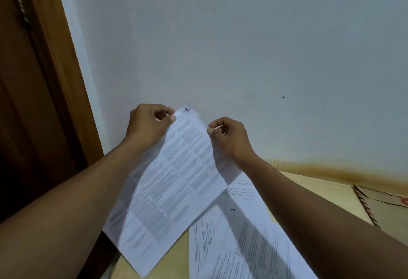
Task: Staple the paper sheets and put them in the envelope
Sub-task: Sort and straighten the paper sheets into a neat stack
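Head view: left hand (150, 121) and right hand (227, 137) pinch the printed white paper sheet (170, 190) by its top corners, lifted, likely for alignment before stapling.

Dim, flat indoor light with a cool grey cast

The wall (242, 35) reads an even grey-blue with no glare, while the wooden door (33, 102) at 9 o'clock sinks to near black toward its lower edge. Soft, broad shadows of the forearms (66, 212) cross the loose sheets (242, 245) at 5 o'clock, and the held sheet (176, 179) shades the table (320, 188) under its right edge, so the light falls from above. Printed text is soft and unreadable; only the handwritten numeral at the sheet's top corner is clear. Wide-angle stretch slants the door frame and swells the forearms at 7 and 4 o'clock, and the envelope (386, 208) at 3 o'clock looks soft
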`<state>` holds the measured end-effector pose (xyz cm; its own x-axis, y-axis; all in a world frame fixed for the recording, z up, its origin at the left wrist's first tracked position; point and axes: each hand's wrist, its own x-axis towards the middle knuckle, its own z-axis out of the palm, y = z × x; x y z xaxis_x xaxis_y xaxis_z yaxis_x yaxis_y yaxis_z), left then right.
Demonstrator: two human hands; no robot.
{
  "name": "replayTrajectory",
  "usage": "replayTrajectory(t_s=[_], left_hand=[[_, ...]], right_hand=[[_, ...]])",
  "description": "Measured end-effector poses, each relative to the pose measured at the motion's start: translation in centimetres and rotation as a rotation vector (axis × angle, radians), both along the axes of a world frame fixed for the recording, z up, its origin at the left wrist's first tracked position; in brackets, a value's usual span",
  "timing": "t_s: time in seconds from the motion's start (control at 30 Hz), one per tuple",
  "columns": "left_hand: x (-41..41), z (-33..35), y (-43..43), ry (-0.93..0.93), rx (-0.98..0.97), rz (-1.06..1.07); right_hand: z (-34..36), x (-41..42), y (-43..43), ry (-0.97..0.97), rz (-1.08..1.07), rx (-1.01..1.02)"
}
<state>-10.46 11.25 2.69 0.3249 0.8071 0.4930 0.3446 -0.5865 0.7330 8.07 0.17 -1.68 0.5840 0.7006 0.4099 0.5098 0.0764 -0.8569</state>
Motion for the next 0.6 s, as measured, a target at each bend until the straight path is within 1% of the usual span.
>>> replayTrajectory(t_s=[0.17, 0.33, 0.43, 0.5, 0.6], left_hand=[[-1.2, 1.5, 0.7, -0.031, -0.049, -0.035], [-2.1, 0.2, 1.1, -0.069, -0.152, -0.065], [-2.6, -0.4, 1.2, -0.065, -0.232, -0.119], [-2.7, -0.6, 1.3, -0.062, -0.257, -0.143], [-2.3, -0.6, 1.2, -0.086, -0.261, -0.122]], right_hand=[[1.1, -0.4, 0.8, -0.026, 0.010, 0.020], [0.4, -0.9, 1.2, -0.047, 0.041, -0.040], [-0.1, -0.8, 1.0, -0.051, 0.080, -0.094], [-0.3, -0.5, 0.8, -0.062, 0.102, -0.122], [-0.2, -0.1, 0.9, -0.072, 0.115, -0.140]])
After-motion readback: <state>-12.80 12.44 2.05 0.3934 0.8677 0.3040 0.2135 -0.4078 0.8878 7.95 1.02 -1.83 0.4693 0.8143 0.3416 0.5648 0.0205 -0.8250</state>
